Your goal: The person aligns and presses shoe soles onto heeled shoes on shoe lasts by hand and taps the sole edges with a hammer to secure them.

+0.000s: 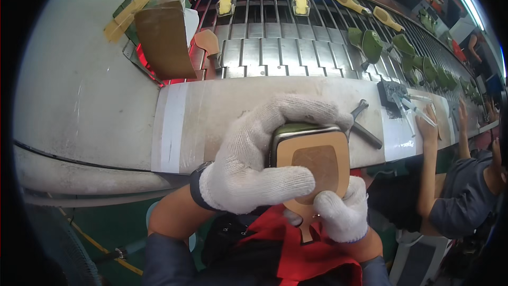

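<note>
The paddle [323, 161] is held before the torso, neck toward 6 o'clock. The left hand [254, 159] wraps its rim from 9 to 1; the right hand [343, 212] pinches at 5. Likely light, stiff, slick: best held by rim and neck.

Factory workshop; slatted metal conveyor [272, 48], green parts [372, 46], co-workers [463, 198] alongside

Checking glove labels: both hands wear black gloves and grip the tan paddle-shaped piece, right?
Wrong colour: the head view shows the left hand and right hand wearing white knit gloves. Both do grip the tan paddle-shaped piece.
</note>
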{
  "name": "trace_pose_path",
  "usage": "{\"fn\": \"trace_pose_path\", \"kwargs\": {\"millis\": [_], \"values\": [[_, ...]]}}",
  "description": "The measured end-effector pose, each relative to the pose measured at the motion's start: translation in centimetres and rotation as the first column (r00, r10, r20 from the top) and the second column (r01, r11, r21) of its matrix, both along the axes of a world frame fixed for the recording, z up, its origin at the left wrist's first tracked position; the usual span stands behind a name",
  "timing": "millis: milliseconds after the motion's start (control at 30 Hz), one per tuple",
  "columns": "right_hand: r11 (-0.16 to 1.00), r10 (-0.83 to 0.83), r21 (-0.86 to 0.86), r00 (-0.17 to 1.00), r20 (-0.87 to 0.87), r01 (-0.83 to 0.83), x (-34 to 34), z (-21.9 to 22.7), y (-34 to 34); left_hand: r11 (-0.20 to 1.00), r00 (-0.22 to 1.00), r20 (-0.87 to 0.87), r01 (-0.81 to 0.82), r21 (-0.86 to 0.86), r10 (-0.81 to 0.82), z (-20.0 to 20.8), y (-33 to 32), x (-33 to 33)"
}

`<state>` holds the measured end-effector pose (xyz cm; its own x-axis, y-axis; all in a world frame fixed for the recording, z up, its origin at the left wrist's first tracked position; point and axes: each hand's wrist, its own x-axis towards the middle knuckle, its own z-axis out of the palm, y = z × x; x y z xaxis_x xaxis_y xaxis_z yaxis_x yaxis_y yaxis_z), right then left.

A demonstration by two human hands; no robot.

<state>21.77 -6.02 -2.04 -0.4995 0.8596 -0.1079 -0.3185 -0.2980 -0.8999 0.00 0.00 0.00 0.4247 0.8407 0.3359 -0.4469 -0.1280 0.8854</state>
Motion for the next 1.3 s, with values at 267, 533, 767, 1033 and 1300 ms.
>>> {"fn": "trace_pose_path", "kwargs": {"millis": [267,533,767,1033,1300], "values": [[0.997,-0.075,0.031,0.994,0.083,0.072,0.1,0.9,0.4,0.999,0.999,-0.037,-0.04,0.005,0.04,-0.9,1.0,0.1],[0.99,-0.138,0.024,0.985,0.107,0.136,0.0,2.2,3.6,0.996,0.99,0.116,-0.079,-0.049,0.084,-0.6,4.5,1.3],[0.977,-0.208,0.072,0.976,0.065,0.203,-0.1,2.2,4.7,0.998,0.971,0.232,-0.041,-0.05,0.051,-1.4,6.4,1.9],[0.978,-0.204,0.073,0.96,0.189,0.193,0.2,3.2,4.9,0.976,0.994,0.047,-0.102,0.193,0.095,-1.9,5.4,0.7],[0.995,-0.035,0.096,0.939,0.343,0.002,-0.4,2.7,0.5,0.921,0.95,-0.127,-0.235,0.31,0.285,-1.9,-0.2,-1.6]]}}
